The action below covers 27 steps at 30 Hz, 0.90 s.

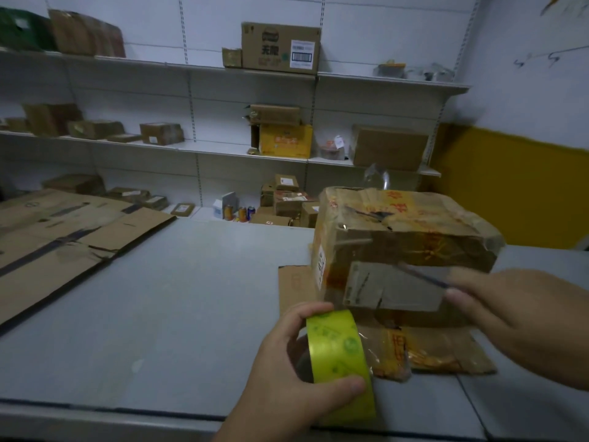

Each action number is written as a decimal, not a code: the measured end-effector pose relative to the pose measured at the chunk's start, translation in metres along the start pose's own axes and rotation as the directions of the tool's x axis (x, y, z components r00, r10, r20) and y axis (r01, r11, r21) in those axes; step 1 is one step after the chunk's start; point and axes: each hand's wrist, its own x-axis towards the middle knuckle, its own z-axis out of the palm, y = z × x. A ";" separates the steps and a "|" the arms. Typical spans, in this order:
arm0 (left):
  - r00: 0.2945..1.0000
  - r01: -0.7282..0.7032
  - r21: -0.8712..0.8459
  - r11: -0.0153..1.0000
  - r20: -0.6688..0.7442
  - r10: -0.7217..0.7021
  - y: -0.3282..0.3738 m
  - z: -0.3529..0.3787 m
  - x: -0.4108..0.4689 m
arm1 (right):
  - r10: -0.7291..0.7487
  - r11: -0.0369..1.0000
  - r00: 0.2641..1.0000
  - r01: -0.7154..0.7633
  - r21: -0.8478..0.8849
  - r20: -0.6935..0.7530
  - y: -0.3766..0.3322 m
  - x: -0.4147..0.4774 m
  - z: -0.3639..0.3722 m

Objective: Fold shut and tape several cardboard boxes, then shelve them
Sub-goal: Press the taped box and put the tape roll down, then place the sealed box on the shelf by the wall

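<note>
Worn cardboard box [404,237] sits right of centre on the grey surface [191,298], its near flap lying flat toward the person. Left hand [287,362] grips a yellow-green tape roll [338,355] just in front of the box. Right hand [516,320] is blurred at the box's front face; cannot tell its grip. Shelves [223,148] behind hold more boxes.

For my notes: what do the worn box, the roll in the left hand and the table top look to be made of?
The box: brown cardboard, matt, creased and torn at the edges, with glossy clear tape patches. The tape roll: thin yellow-green plastic film, shiny, printed. The table: smooth pale grey surface, faint sheen; laminate or painted metal, unclear.
</note>
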 end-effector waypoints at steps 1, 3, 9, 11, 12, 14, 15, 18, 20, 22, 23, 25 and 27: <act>0.999 0.026 -0.004 1.000 -0.029 -0.026 -0.001 0.001 0.001 | 0.012 0.991 1.000 -0.013 0.134 0.009 -0.003 -0.001 0.002; 0.988 0.061 -0.022 0.998 -0.142 -0.064 -0.001 0.001 0.003 | -0.025 0.887 0.993 -0.033 0.461 0.119 -0.021 -0.004 0.012; 0.842 0.094 -0.179 0.979 -0.511 -0.174 0.018 -0.031 0.009 | -0.147 0.694 0.944 -0.114 0.710 0.295 -0.076 0.000 0.087; 0.798 0.097 -0.084 0.992 -0.589 -0.128 0.027 -0.053 0.012 | -0.118 0.668 0.971 -0.077 0.740 0.207 -0.090 0.010 0.097; 0.774 0.083 -0.008 0.997 -0.630 -0.069 0.029 -0.066 0.011 | -0.075 0.654 0.986 -0.063 0.754 0.148 -0.099 0.019 0.097; 0.702 0.066 0.148 0.987 -0.710 0.059 0.032 -0.092 0.006 | -0.033 0.678 0.998 -0.022 0.734 0.061 -0.113 0.038 0.091; 0.650 0.084 0.215 0.973 -0.752 0.110 0.031 -0.105 0.000 | -0.066 0.733 0.996 0.005 0.680 0.064 -0.122 0.047 0.084; 0.574 0.269 0.479 0.836 -0.776 0.260 0.028 -0.131 -0.021 | -0.190 0.922 0.935 0.065 0.380 0.301 -0.144 0.073 0.063; 0.606 0.433 0.667 0.606 -0.713 0.352 0.026 -0.135 -0.027 | -0.196 0.962 0.880 0.087 0.258 0.434 -0.156 0.087 0.055; 0.663 0.523 0.768 0.369 -0.639 0.389 0.022 -0.135 -0.031 | -0.185 0.968 0.851 0.070 0.243 0.491 -0.165 0.094 0.054; 0.682 0.542 0.789 0.290 -0.615 0.396 0.022 -0.135 -0.033 | -0.182 0.971 0.850 0.078 0.224 0.494 -0.167 0.095 0.054; 0.690 0.614 0.769 0.176 -0.632 0.353 0.021 -0.140 -0.035 | -0.186 0.978 0.853 0.112 0.178 0.487 -0.170 0.095 0.055; 0.695 0.672 0.733 0.103 -0.673 0.253 0.023 -0.149 -0.039 | -0.204 0.974 0.882 0.140 0.177 0.426 -0.173 0.089 0.055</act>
